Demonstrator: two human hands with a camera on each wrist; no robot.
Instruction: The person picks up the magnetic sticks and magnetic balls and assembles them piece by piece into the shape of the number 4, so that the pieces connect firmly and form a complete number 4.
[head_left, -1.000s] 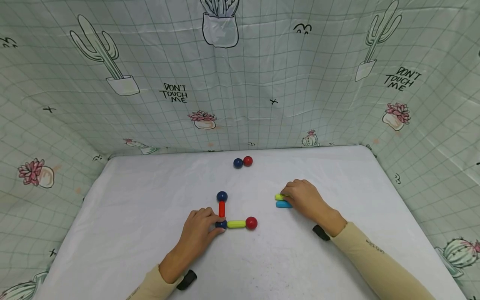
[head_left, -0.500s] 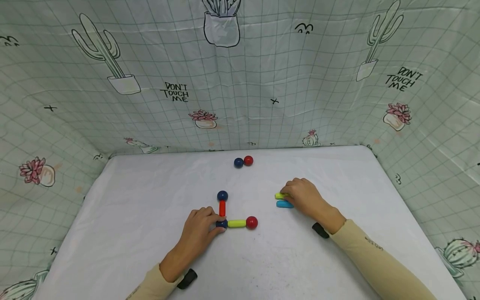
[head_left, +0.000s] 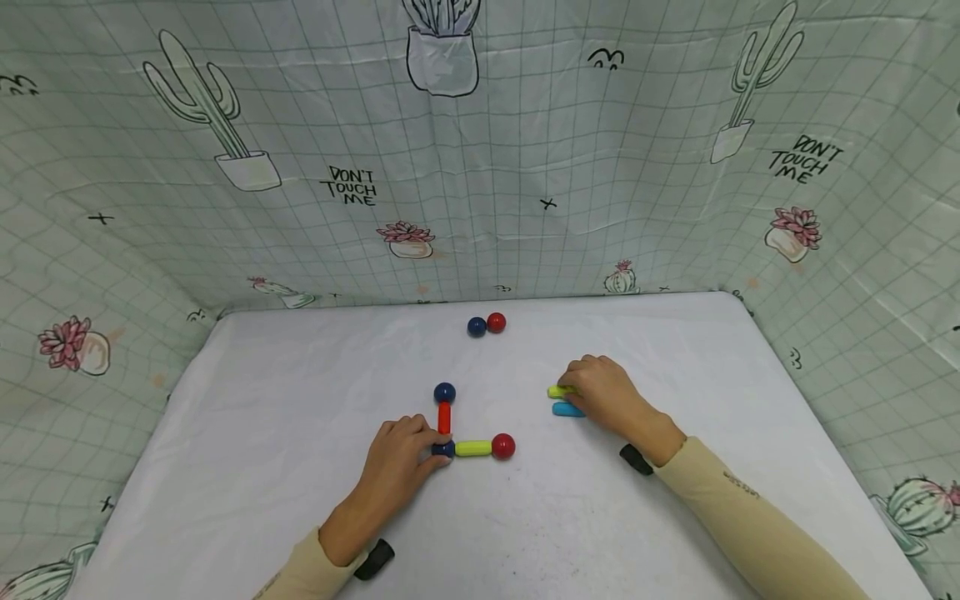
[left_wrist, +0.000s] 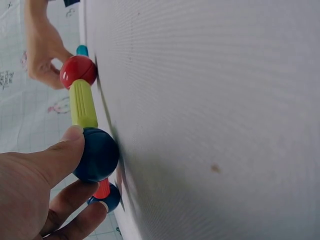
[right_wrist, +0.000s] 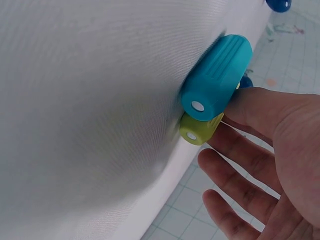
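Joined rods and balls (head_left: 473, 448) lie on the worktop (head_left: 300, 375), the left hand (head_left: 401, 461) at their corner. To the right, a near rod (head_left: 567, 409) lies beside a far rod (head_left: 556, 392), the right hand (head_left: 609, 398) at both; two loose balls (head_left: 477, 327) sit near the far edge.

Left hand (left_wrist: 25, 187): pinches one dark blue ball (left_wrist: 98, 156). Meeting that ball: one grooved yellow-green rod (left_wrist: 83, 104), tipped with a red ball (left_wrist: 78, 69); one red rod (left_wrist: 103, 188), leading to a second blue ball (left_wrist: 114, 198). Beyond: right hand (left_wrist: 42, 52), near a teal rod (left_wrist: 82, 50). Surface: white cloth (left_wrist: 215, 95), bearing one brown speck (left_wrist: 215, 168).
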